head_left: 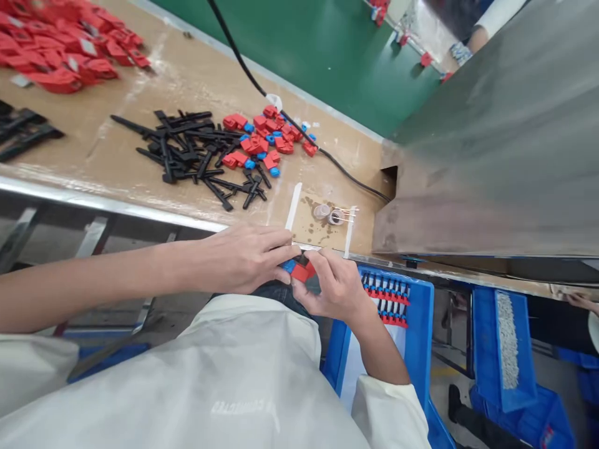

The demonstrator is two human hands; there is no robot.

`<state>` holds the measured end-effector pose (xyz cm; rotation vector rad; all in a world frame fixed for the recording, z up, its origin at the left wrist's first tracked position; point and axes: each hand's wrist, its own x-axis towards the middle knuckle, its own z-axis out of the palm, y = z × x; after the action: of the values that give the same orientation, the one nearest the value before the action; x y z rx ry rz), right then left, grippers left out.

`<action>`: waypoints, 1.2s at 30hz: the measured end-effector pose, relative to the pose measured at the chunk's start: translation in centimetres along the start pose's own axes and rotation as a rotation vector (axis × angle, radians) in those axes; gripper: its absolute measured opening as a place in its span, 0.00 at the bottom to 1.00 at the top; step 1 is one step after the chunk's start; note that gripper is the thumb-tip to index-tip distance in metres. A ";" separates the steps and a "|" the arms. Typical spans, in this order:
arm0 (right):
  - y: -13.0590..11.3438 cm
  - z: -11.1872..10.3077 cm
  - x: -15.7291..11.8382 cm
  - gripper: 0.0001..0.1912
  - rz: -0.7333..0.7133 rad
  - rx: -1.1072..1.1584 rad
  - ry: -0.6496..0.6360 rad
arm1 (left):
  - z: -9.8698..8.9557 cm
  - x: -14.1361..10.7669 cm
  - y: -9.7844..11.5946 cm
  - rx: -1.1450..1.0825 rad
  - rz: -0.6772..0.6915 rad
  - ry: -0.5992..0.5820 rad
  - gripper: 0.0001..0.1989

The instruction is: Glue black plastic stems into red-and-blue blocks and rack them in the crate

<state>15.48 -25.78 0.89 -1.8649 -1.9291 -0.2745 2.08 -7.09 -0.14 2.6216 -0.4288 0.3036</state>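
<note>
My left hand [253,259] and my right hand [330,280] meet at the table's front edge. Between them they grip a small red and blue part [300,269], with something dark at its top. The fingers of both hands are closed around it and hide much of it. Just beyond, two small cups [322,212] and some thin white sticks [346,215] rest on a stained, taped sheet [311,231]. Farther left lie a pile of black pieces [187,146] and a cluster of red and blue parts [255,144].
Red pieces [70,47] are heaped at the back left. A black cable [243,65] crosses the table [154,75]. A large metal box [477,156] stands at the right. Below it, a blue tray [421,324] holds rows of assembled parts. Other people's hands show at the right edges.
</note>
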 end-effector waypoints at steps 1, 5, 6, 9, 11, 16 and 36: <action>-0.1 -0.3 0.1 0.14 -0.009 -0.011 0.012 | -0.2 0.2 0.2 0.020 0.016 -0.003 0.16; -0.6 -1.2 0.2 0.08 -0.042 0.000 0.064 | -1.0 0.6 1.1 0.060 0.091 0.055 0.14; -0.7 -1.2 0.1 0.07 -0.042 0.008 0.074 | -1.1 0.6 1.3 0.060 0.115 0.080 0.14; -1.3 -1.2 -0.1 0.06 -0.028 0.028 0.109 | -1.2 0.5 1.8 0.015 0.169 0.130 0.13; -1.8 -1.1 -0.4 0.06 -0.016 0.037 0.125 | -1.0 0.2 2.1 -0.028 0.179 0.138 0.12; -2.8 -0.9 -1.1 0.05 0.004 0.051 0.129 | -0.5 -0.5 2.4 -0.115 0.179 0.141 0.11; -3.5 -1.1 -1.3 0.07 0.135 0.133 0.207 | 0.1 -0.6 3.5 -0.245 0.099 0.151 0.11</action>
<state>12.20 -27.70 1.80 -1.7939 -1.6360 -0.2777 0.35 -9.96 1.04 2.3247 -0.5110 0.4490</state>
